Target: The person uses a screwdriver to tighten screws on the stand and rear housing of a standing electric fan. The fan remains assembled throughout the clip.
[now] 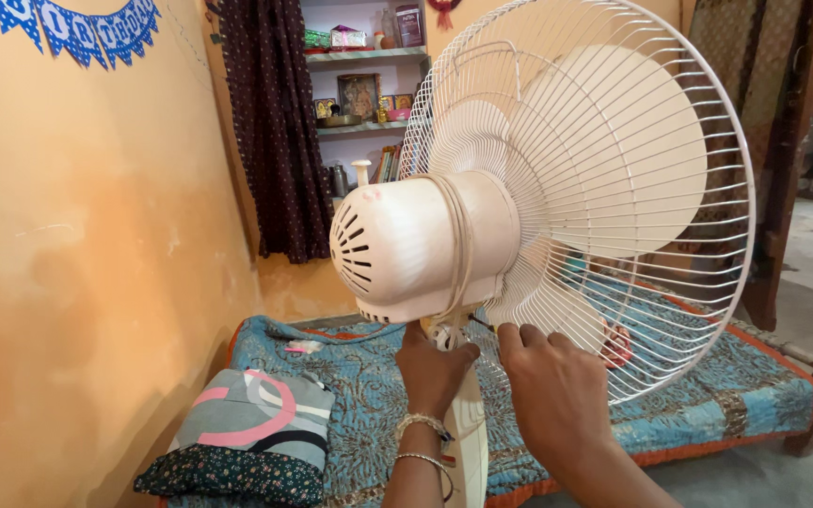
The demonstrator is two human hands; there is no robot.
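Up close, the cream pedestal fan (482, 235) tilts; left hand (433, 369) grips its neck; right hand (552, 390) lies loose on the grille.

Fan grille (613, 188) and motor housing (406, 245) block above — open air beside the stand (470, 433).

Low bed (764, 414) with teal patterned cover (689, 376), orange-edged, across room. Folded grey-pink-black cloth (256, 419) on dark floral pillow (228, 475) at bed's near left corner. Orange wall (77, 282) at left, blue-white bunting (77, 28) along top. Dark maroon curtain (275, 132) beside wall shelves (364, 56) holding boxes, framed picture (358, 94), books (388, 165).
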